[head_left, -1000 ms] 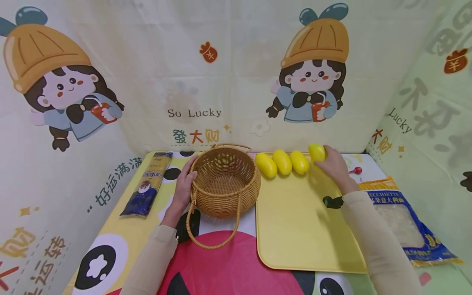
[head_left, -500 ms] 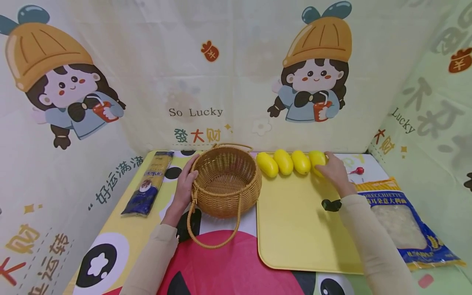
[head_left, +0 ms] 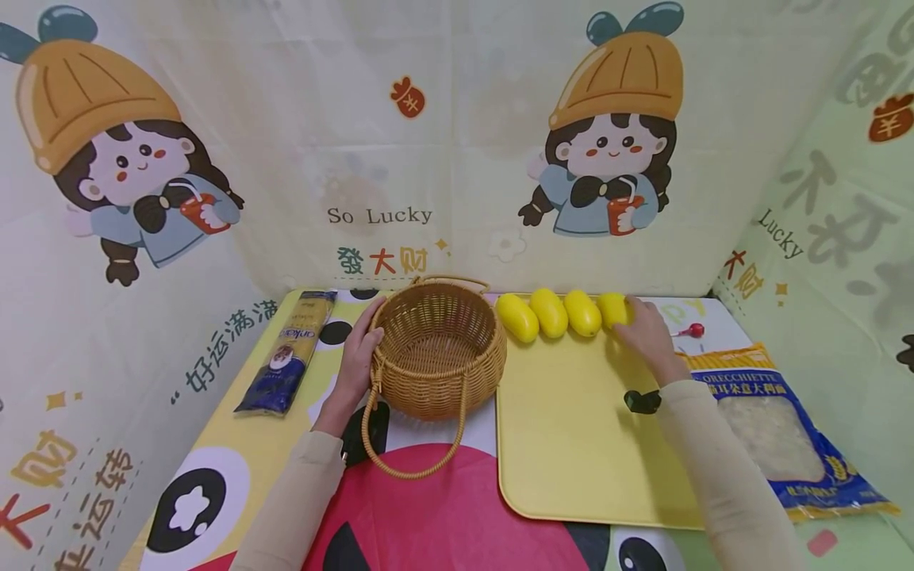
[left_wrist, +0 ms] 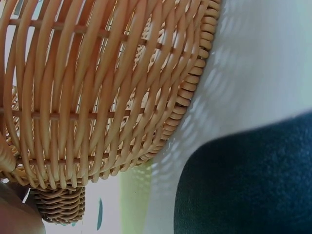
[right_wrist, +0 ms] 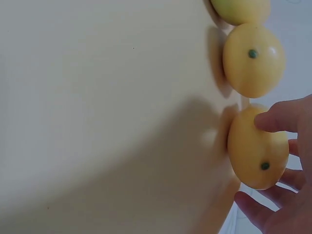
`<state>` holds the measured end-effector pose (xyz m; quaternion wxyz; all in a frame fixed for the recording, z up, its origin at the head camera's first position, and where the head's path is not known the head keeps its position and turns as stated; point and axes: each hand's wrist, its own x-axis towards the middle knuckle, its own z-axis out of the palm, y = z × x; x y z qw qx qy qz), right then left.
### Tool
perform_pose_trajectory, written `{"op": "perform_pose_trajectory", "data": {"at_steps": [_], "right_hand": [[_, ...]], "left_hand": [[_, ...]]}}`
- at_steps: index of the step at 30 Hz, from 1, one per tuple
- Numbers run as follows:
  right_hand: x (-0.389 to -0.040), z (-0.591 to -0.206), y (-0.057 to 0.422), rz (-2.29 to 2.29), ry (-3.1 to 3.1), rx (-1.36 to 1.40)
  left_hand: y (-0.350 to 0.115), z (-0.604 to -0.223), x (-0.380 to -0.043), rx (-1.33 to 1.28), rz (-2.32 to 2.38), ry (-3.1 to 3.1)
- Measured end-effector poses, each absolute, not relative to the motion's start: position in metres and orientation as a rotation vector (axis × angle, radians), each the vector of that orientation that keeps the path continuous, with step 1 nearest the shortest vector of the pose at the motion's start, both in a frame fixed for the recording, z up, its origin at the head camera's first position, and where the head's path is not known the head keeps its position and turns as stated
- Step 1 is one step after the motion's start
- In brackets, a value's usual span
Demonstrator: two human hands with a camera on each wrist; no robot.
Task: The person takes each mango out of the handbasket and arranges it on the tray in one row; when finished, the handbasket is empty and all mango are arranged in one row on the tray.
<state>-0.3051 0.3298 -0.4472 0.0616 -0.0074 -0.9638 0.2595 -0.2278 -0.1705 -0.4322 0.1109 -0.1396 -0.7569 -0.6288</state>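
A round wicker basket [head_left: 457,396] stands left of a yellow tray [head_left: 571,444], its front handle folded down. My left hand [head_left: 355,355] grips the basket's left rim. In the left wrist view the woven wall [left_wrist: 97,87] fills most of the picture. At the tray's back edge my right hand [head_left: 648,337] holds the rightmost yellow mango [head_left: 612,308], thumb on its near side and fingers around the far side. The right wrist view shows this mango [right_wrist: 248,151] low against the tray. Three more mangoes [head_left: 548,313] lie in a row to its left.
A blue and yellow pasta packet [head_left: 289,353] lies left of the basket. Right of the tray is a blue orecchiette bag [head_left: 774,428], partly behind the right sleeve. A small red-headed item [head_left: 695,330] lies behind it. Patterned cloth walls stand around the table.
My right hand has lowered the fourth mango onto the tray's back edge, at the right end of the row. The left hand stays on the basket rim.
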Motion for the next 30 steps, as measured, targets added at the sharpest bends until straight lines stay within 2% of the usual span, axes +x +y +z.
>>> {"op": "perform_pose_trajectory", "data": {"at_steps": [16, 25, 30], "right_hand": [[-0.302, -0.444, 0.34, 0.715, -2.909, 0.012], [-0.294, -0.431, 0.342, 0.615, -2.943, 0.043], [-0.286, -0.423, 0.342, 0.562, -2.973, 0.093]], "left_hand": [[-0.168, -0.433, -0.231, -0.406, -1.843, -2.239], [-0.171, -0.429, -0.232, -0.402, -1.774, -2.291], [-0.181, -0.444, -0.244, -0.397, -1.758, -2.333]]}}
